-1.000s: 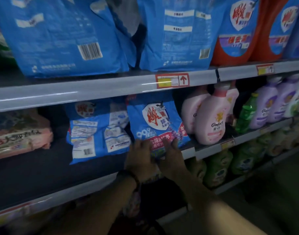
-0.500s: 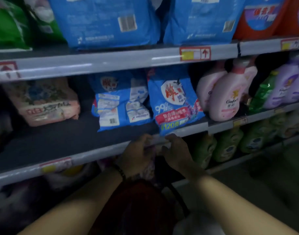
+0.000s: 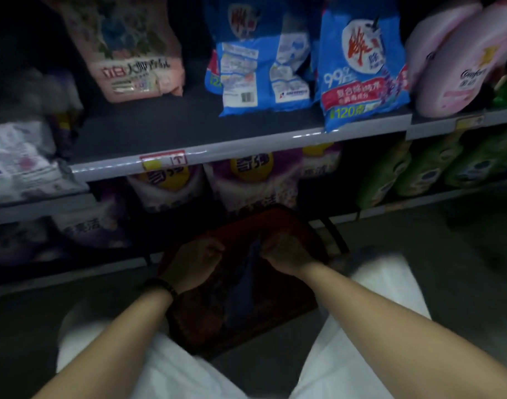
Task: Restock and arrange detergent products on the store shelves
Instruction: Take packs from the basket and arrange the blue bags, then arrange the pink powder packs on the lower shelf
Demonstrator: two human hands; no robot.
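Both hands reach down into a dark red basket [image 3: 246, 326] on the floor below the shelf [image 3: 246, 145]. The left hand [image 3: 193, 262] and right hand [image 3: 286, 251] are curled, seemingly pinching a dark blue bag [image 3: 246, 283] between them, though the dim blur leaves the grip uncertain. On the shelf stand two blue bags [image 3: 263, 61], the right one overhanging the front edge, one pink bag [image 3: 131, 53] toward the left, and two pink bottles [image 3: 459, 61] at the right end.
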